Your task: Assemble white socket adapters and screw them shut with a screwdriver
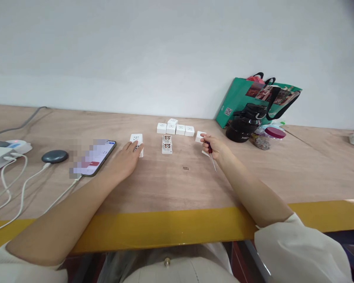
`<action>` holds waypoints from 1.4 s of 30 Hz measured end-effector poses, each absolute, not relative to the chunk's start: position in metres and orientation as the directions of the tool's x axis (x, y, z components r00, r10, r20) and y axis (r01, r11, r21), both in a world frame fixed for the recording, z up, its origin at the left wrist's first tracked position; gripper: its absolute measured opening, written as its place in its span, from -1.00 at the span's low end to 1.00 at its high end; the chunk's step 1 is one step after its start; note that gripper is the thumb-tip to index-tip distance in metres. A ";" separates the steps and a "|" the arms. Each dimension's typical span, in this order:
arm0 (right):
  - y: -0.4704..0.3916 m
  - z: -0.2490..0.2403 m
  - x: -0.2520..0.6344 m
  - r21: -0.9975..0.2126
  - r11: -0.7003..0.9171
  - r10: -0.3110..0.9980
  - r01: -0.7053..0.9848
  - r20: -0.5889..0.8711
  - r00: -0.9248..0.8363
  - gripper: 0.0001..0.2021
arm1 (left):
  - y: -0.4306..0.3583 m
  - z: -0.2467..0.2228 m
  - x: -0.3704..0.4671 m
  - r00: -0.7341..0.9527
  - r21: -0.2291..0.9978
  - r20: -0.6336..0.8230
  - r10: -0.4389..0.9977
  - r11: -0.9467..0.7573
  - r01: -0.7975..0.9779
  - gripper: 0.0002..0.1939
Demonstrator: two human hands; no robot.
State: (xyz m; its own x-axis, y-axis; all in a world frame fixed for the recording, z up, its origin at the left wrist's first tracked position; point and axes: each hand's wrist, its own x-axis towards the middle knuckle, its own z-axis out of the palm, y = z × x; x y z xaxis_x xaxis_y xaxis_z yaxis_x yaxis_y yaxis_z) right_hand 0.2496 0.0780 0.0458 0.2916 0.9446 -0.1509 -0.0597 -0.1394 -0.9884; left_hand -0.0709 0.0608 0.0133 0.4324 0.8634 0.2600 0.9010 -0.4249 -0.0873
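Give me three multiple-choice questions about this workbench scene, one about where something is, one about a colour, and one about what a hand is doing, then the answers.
1. Where does the phone lie?
A. left of the left hand
B. beside the green bag
C. on the white sockets at the back

2. What colour is the strip along the table's near edge?
A. red
B. yellow
C. blue

3. What is the right hand doing?
A. lying flat and empty
B. holding a small screwdriver
C. lifting the black bottle

Answers:
1. A, the phone lies face up just left of the left hand, which rests on a white socket.
2. B, the edge band is plainly yellow.
3. B, a small screwdriver with a thin shaft sticks out below the closed grip, next to another white socket.
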 end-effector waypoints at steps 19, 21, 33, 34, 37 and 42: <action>0.073 0.044 0.264 -0.218 0.237 0.970 0.947 0.004 -0.242 -0.51 | 0.051 0.007 -0.021 0.660 0.150 0.106 0.743 -0.668 0.729 -0.46; 0.072 0.041 0.254 -0.242 0.291 0.956 0.926 0.037 -0.291 -0.51 | 0.048 0.009 -0.021 0.693 0.160 0.099 0.714 -0.699 0.697 -0.48; 0.061 0.059 0.258 -0.580 0.259 0.949 0.773 0.005 -0.314 -0.55 | 0.021 0.023 -0.022 0.859 0.389 0.155 0.488 -0.829 0.401 -0.69; 0.060 0.061 0.259 -0.610 0.247 0.953 0.752 0.011 -0.304 -0.55 | 0.020 0.024 -0.022 0.863 0.410 0.179 0.473 -0.833 0.372 -0.72; 0.057 0.068 0.257 -0.698 0.229 0.959 0.678 0.043 -0.280 -0.55 | 0.021 0.023 -0.020 0.855 0.450 0.235 0.462 -0.832 0.326 -0.78; 0.042 0.075 0.235 -0.713 0.314 0.926 0.627 0.086 -0.366 -0.61 | 0.023 0.020 -0.020 0.757 0.477 0.236 0.609 -0.752 0.456 -0.85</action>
